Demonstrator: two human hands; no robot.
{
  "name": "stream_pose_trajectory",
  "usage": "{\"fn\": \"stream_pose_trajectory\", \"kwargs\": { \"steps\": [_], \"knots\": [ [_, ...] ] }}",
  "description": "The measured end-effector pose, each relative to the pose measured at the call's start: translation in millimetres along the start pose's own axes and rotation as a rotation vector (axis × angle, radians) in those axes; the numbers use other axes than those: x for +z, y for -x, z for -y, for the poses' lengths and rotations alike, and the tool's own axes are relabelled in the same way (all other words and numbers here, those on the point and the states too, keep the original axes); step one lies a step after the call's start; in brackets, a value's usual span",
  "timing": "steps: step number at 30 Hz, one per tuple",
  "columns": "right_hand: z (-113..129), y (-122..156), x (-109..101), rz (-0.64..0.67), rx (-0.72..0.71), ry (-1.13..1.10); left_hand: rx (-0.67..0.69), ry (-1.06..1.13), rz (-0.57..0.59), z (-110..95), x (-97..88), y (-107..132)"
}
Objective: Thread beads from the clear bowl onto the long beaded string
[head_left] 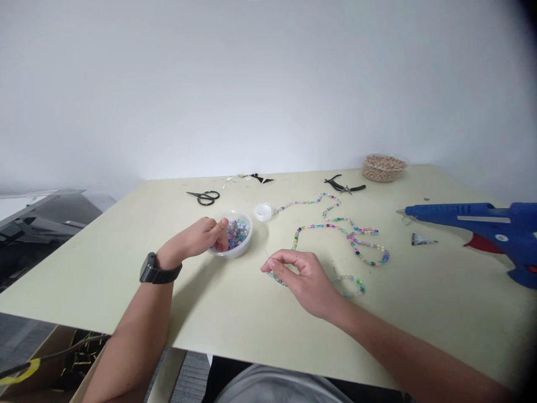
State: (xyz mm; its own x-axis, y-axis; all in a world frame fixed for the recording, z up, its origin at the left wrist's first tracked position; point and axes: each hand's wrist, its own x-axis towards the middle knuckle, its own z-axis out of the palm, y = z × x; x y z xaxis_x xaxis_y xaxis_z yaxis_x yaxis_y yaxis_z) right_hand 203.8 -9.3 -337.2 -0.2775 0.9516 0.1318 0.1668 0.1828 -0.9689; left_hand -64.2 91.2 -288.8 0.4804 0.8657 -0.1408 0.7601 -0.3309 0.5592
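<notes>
pinched almost shut, the right hand [300,280] holds the end of a long string of colored beads [335,226] near the middle of the frame, and the left hand [197,238], bent at the wrist, dips into a clear bowl [243,249] of loose beads [237,232], but you can't see if it holds any.

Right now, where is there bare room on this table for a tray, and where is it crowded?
Bare tabletop lies in front of the bead bowl, and between the beaded strand and glue gun. Crowded at the right hand.
</notes>
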Motion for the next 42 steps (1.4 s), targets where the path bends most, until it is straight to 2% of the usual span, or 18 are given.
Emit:
{"fn": "stream_pose_trajectory", "kwargs": {
  "steps": [6,9,13,15,19,29,31,37,40,42],
  "knots": [
    [1,-1,0,0.013,0.002,0.009,-0.017,-0.032,-0.071,0,0.3,-3],
    [0,0,0,0.016,-0.015,0.002,-0.047,-0.13,-0.145,-2,-0.1,-4],
    [-1,0,0,0.026,-0.005,0.001,0.071,-0.259,-0.238,-4,2.3,-8],
    [-1,0,0,0.027,-0.004,0.003,0.111,-0.251,-0.227,-2,5.3,-10],
    [0,0,0,0.026,0.0,-0.007,0.098,-0.252,-0.186,2,11.1,-14],
    [0,0,1,0.037,0.007,-0.017,0.166,-0.255,-0.178,6,14.6,-19],
    [0,-1,1,0.033,0.003,-0.013,0.174,-0.241,-0.194,5,14.8,-19],
    [1,0,0,0.03,-0.013,-0.018,0.266,-0.107,-0.384,-9,11.6,-12],
    [3,1,-1,0.025,-0.025,-0.013,0.243,-0.029,-0.394,-15,12.1,-9],
    [3,1,-1,0.019,-0.032,-0.014,0.209,0.1,-0.365,-19,14.3,-8]
  ]
}}
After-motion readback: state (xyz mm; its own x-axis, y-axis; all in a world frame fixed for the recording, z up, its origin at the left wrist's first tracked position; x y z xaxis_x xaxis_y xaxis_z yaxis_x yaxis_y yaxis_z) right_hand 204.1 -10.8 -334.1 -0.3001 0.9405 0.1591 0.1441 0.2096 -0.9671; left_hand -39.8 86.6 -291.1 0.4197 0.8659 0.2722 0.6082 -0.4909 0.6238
